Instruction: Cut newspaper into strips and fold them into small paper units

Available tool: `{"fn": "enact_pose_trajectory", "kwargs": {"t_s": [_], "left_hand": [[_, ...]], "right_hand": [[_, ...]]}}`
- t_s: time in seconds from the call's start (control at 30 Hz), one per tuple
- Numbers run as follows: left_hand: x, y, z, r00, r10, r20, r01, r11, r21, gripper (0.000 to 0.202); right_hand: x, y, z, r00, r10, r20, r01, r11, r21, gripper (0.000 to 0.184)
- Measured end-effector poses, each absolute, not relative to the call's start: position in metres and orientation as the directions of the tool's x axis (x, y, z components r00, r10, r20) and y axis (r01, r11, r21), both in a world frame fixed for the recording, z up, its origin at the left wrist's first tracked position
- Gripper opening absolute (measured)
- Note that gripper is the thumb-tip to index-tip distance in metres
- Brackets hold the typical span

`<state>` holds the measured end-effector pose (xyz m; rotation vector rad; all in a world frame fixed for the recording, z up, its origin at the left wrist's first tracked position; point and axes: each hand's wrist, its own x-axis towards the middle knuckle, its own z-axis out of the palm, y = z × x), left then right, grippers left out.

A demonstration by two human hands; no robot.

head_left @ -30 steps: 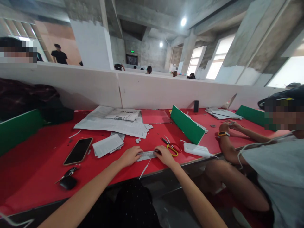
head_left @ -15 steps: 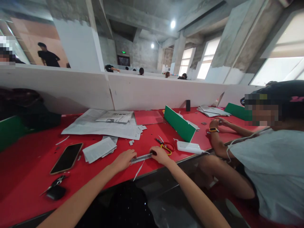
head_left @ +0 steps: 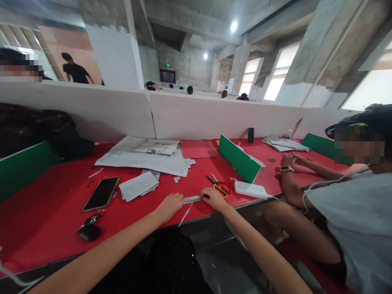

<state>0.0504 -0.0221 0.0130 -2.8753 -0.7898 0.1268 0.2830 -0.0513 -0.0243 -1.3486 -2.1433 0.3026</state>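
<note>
Where the two hands meet: a narrow grey paper strip (head_left: 192, 199) lies flat on the red desk (head_left: 45, 212), close to its front edge.
Left end: the left hand (head_left: 171, 203) has its fingers curled down and closed on the strip, hiding that end.
Right end: the right hand (head_left: 214, 199) pinches the other end between closed fingers.
Just behind the right hand: scissors (head_left: 219, 187) with yellow and red handles (touching the hand or not, I cannot tell).
Under the strip: a thin paper sliver (head_left: 185, 214) hangs over the desk's edge.
To the left: a stack of cut newsprint (head_left: 138, 185), then a black phone (head_left: 101, 193) face up, then keys (head_left: 88, 230) nearer the edge.
Further back: spread newspaper sheets (head_left: 143, 157) by the white partition (head_left: 199, 118).
To the right: a flat white case (head_left: 250, 190) and a tilted green board (head_left: 239, 159), which stands between the hands and a co-worker's hand (head_left: 288, 161).
</note>
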Motion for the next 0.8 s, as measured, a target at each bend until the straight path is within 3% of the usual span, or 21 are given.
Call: {"fn": "enact_pose_trajectory", "kwargs": {"t_s": [0.47, 0.6, 0.8], "left_hand": [[0.053, -0.041, 0.026, 0.73, 0.682, -0.047, 0.68, -0.731, -0.054, 0.025], [0.052, -0.041, 0.02, 0.716, 0.697, -0.024, 0.696, -0.716, -0.041, 0.03], [0.047, -0.032, 0.015, 0.686, 0.727, 0.03, 0.724, -0.685, 0.079, 0.024]], "right_hand": [[0.283, -0.057, -0.021, -0.441, 0.846, 0.3, 0.745, 0.532, -0.403, 0.022], [0.284, -0.06, -0.023, -0.388, 0.86, 0.332, 0.747, 0.504, -0.433, 0.026], [0.278, -0.06, -0.007, -0.31, 0.873, 0.376, 0.749, 0.468, -0.469, 0.021]]}}
